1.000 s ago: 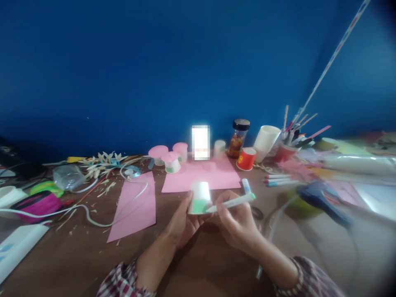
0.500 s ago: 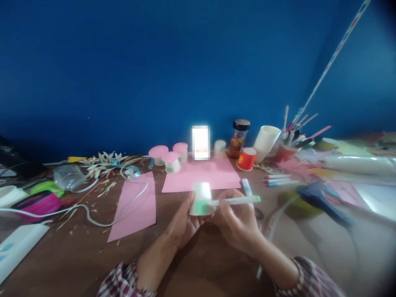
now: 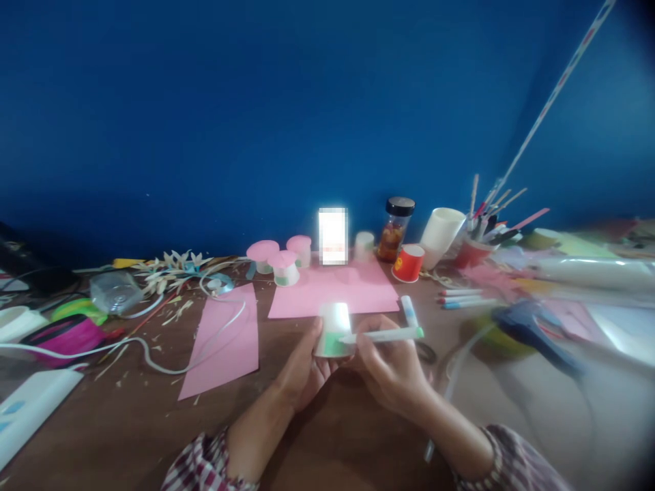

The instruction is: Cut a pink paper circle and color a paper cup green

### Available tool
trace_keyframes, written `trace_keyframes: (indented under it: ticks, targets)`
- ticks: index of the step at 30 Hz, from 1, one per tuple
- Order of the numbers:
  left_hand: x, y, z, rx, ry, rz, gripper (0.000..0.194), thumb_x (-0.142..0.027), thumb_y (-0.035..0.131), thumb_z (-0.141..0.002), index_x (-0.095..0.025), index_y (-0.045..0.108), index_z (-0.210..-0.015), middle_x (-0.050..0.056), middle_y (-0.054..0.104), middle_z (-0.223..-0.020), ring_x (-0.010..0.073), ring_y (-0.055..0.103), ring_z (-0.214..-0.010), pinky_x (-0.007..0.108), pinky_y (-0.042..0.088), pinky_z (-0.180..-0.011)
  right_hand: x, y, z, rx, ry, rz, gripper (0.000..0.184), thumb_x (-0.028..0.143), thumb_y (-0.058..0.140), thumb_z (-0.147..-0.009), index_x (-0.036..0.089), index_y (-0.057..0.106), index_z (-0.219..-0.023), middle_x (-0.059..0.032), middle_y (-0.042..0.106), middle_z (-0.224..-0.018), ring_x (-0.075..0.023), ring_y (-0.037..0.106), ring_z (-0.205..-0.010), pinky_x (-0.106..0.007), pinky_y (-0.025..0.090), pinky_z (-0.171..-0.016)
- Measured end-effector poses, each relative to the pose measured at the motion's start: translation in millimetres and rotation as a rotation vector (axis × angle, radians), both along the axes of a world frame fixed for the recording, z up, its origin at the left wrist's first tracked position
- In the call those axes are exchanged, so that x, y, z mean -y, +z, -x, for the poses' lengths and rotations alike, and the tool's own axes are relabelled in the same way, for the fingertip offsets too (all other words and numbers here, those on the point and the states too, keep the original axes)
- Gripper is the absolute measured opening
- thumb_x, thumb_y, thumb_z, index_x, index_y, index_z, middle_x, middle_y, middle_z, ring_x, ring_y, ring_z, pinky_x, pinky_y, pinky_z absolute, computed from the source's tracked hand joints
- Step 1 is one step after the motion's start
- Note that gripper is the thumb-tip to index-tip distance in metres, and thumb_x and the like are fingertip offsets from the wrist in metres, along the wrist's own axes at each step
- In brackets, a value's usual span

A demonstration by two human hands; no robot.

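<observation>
Head view: a paper cup [image 3: 336, 318] sits rim-down, nearly upright, in the left hand [image 3: 301, 372], which is wrapped on it with the thumb along its left side and fingers underneath. That puts the cup directly left of the right hand [image 3: 391, 365], which pinches a marker [image 3: 389, 335] between thumb and fingers. The marker's long axis runs almost level, crosswise to the cup's, its tip pointing leftward from the right hand at the green band [image 3: 331, 345] (whether it truly touches is too blurred to tell). Beyond both hands, a pink sheet [image 3: 332, 293] lies on the counter [image 3: 342, 436].
</observation>
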State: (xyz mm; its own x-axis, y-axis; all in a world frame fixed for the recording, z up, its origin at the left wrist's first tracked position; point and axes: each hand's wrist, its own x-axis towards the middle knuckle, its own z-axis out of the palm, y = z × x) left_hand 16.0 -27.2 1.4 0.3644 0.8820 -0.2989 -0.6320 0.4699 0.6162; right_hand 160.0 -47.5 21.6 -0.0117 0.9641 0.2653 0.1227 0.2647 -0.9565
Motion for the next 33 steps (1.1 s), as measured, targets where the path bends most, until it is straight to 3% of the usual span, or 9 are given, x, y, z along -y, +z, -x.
trace_keyframes:
  ticks: [13,33]
  targets:
    - [1.8,7.6,-4.1,-0.023,0.043,0.031,0.040,-0.043,0.044,-0.092,-0.012,0.063,-0.108,0.011,0.070,-0.101,0.0240,0.062,-0.102,0.036,0.045,-0.094,-0.9,-1.3,-0.1,0.051,0.000,-0.047,0.005,0.019,0.057,-0.080,0.019,0.056,-0.076,0.0008,0.058,-0.063,-0.0122,0.054,-0.055,-0.021,0.042,-0.048]
    - [2.0,2.5,-5.0,-0.016,0.058,0.027,0.039,-0.043,0.052,-0.088,-0.013,0.061,-0.111,0.011,0.069,-0.106,0.0248,0.062,-0.103,0.037,0.045,-0.094,0.4,2.8,-0.7,0.128,-0.033,-0.111,0.005,0.016,0.056,-0.079,0.019,0.056,-0.075,0.0004,0.060,-0.065,-0.0120,0.054,-0.056,-0.021,0.042,-0.050]
